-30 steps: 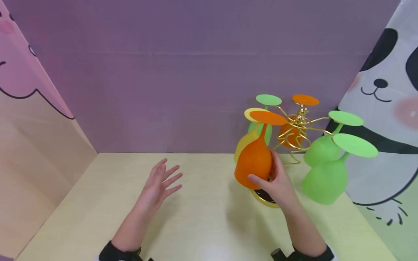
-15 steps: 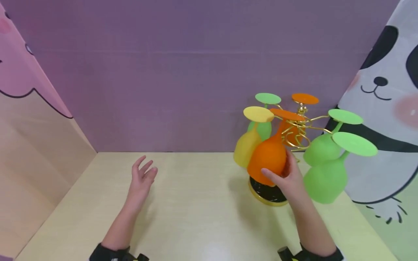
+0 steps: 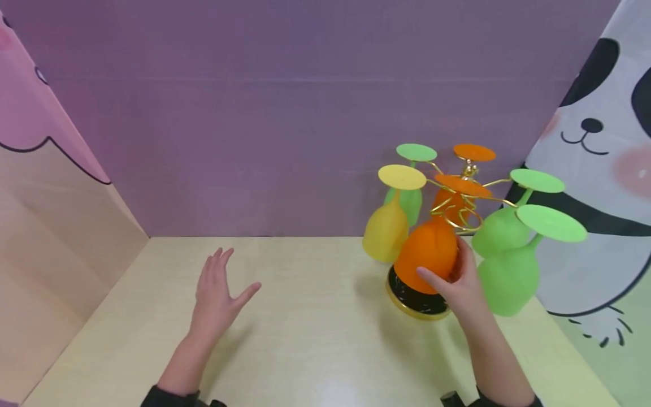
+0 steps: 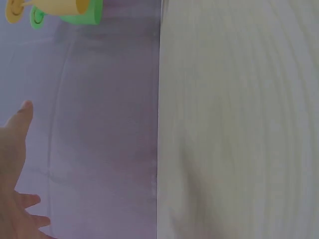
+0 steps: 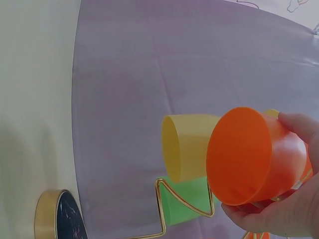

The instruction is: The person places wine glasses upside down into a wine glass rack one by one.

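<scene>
My right hand (image 3: 461, 282) grips the bowl of an orange goblet (image 3: 429, 254), which is upside down with its flat foot on top, at the front of a gold wire rack (image 3: 470, 212). In the right wrist view the open mouth of the orange goblet (image 5: 239, 157) faces the camera, thumb and fingers round its side. A yellow goblet (image 3: 386, 232) hangs inverted just left of it. Two green goblets (image 3: 511, 277) hang on the right. My left hand (image 3: 216, 297) is raised over the table at left, fingers spread and holding nothing.
The rack's round black base (image 3: 414, 297) with a gold rim stands on the pale table (image 3: 315, 322). Another green goblet (image 3: 411, 204) and another orange goblet (image 3: 450, 206) hang at the back. A purple backdrop (image 3: 264, 141) rises behind; a panda-print panel (image 3: 590, 175) borders the right.
My right hand has carried the orange goblet rightward, past the yellow one and in against the wire rack. The left hand has shifted left, turned, and spread its thumb.
</scene>
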A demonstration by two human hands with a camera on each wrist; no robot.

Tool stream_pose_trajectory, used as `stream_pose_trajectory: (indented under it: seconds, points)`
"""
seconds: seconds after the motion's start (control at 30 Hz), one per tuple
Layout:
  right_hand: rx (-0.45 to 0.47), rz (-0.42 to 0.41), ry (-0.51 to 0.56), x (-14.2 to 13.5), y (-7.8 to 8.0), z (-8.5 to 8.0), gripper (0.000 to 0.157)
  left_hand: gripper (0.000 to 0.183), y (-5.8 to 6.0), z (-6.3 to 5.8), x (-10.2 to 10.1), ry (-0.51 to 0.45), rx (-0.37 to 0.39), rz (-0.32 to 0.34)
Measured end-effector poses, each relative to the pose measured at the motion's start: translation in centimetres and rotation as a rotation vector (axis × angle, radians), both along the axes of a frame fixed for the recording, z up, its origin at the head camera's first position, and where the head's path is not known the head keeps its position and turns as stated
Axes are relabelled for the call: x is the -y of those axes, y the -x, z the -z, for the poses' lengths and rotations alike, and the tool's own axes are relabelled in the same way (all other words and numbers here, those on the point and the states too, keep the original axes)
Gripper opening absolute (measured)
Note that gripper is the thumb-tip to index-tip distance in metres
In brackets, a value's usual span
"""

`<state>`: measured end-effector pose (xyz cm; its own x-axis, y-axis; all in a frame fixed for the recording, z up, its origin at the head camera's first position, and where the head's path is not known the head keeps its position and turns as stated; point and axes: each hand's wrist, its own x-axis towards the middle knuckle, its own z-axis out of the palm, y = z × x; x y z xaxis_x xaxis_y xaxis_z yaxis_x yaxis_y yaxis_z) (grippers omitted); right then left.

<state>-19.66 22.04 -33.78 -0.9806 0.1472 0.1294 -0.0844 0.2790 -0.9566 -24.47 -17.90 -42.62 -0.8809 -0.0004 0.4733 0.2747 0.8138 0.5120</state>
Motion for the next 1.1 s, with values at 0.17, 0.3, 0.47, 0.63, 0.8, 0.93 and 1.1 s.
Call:
stream_pose_trajectory:
  seconds: [0.17,0.3,0.47,0.63,0.8,0.93,1.1]
  points:
    - [-0.001,0.005,-0.029,-0.2,-0.3,0.2,0.086,0.090,0.0,0.4,0.2,0.105,-0.027,-0.033]
    - [-0.039,0.017,-0.069,-0.3,-0.5,0.6,0.084,0.091,0.0,0.9,0.4,0.157,-0.012,-0.042]
    - [-0.061,0.059,-0.116,-0.2,-0.7,1.1,0.087,0.088,0.0,1.4,0.6,0.194,0.001,-0.045]
    - [-0.066,0.092,-0.125,-0.1,-0.8,1.9,0.091,0.084,-0.2,1.5,0.7,0.199,0.016,-0.043]
    - [-0.070,0.110,-0.127,0.1,-1.0,2.3,0.093,0.084,-0.3,1.3,0.6,0.205,0.042,-0.043]
    - [-0.086,0.127,-0.128,0.3,-1.1,2.6,0.094,0.083,-0.5,1.1,0.5,0.196,0.049,-0.043]
    - [-0.118,0.148,-0.123,0.4,-1.1,2.9,0.094,0.082,-0.4,0.8,0.3,0.187,0.045,-0.037]
